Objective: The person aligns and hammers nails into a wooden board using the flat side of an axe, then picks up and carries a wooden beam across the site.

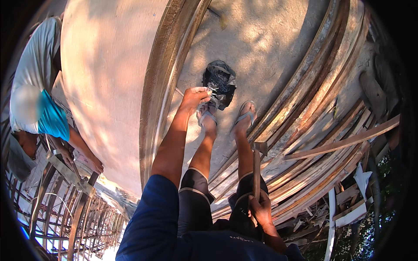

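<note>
My left hand (196, 98) is stretched forward, its fingers pinched on a few thin, shiny nails (213, 92). Just beyond the fingertips, a crumpled black plastic bag (224, 80) lies on the ground by my sandalled feet. What is inside the bag cannot be made out. Low on the right, near my thigh, my right hand (261, 209) grips a hammer (257, 172) by its wooden handle. The metal head points up and away from me, above my right leg.
A large plywood panel (104, 87) with stacked timber along its edge (167, 52) stands on my left. Long boards (305, 108) lie piled on my right, one plank (344, 141) jutting across. At far left, a person (37, 78) bends over beside a timber framework.
</note>
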`<state>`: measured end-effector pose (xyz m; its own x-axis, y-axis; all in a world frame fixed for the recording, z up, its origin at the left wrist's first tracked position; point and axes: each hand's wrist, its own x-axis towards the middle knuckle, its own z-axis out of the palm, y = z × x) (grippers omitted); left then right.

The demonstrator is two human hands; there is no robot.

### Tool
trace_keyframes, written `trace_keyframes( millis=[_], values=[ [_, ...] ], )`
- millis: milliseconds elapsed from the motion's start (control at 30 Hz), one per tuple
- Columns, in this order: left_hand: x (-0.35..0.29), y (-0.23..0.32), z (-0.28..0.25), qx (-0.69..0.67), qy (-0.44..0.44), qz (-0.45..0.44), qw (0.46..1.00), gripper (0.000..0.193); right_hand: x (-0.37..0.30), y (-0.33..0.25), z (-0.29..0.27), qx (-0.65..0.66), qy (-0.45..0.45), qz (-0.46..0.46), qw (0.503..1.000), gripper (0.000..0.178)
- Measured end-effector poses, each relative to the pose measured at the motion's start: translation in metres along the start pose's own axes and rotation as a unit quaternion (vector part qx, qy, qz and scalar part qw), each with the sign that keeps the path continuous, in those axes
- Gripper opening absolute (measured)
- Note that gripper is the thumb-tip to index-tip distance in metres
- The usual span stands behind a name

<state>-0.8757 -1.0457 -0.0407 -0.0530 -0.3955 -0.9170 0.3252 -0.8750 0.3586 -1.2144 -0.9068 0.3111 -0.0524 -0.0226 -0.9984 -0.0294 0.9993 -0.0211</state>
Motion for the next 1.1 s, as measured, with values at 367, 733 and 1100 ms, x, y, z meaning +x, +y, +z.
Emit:
trace_keyframes(
  millis=[367,733,1100],
  values=[
    [-0.182,0.098,0.047,-0.119,-0.226,0.065,0.965,0.024,-0.009,-0.030,0.002,0.012,-0.035,-0.101,0.994,0.026],
    [-0.305,0.241,-0.023,-0.252,-0.127,0.258,0.924,0.016,-0.116,-0.142,0.036,-0.075,-0.055,-0.324,0.941,0.039],
    [-0.183,0.307,-0.126,-0.120,0.232,0.257,0.930,0.016,-0.072,-0.071,0.030,-0.159,0.006,-0.205,0.966,0.023]
  ],
)
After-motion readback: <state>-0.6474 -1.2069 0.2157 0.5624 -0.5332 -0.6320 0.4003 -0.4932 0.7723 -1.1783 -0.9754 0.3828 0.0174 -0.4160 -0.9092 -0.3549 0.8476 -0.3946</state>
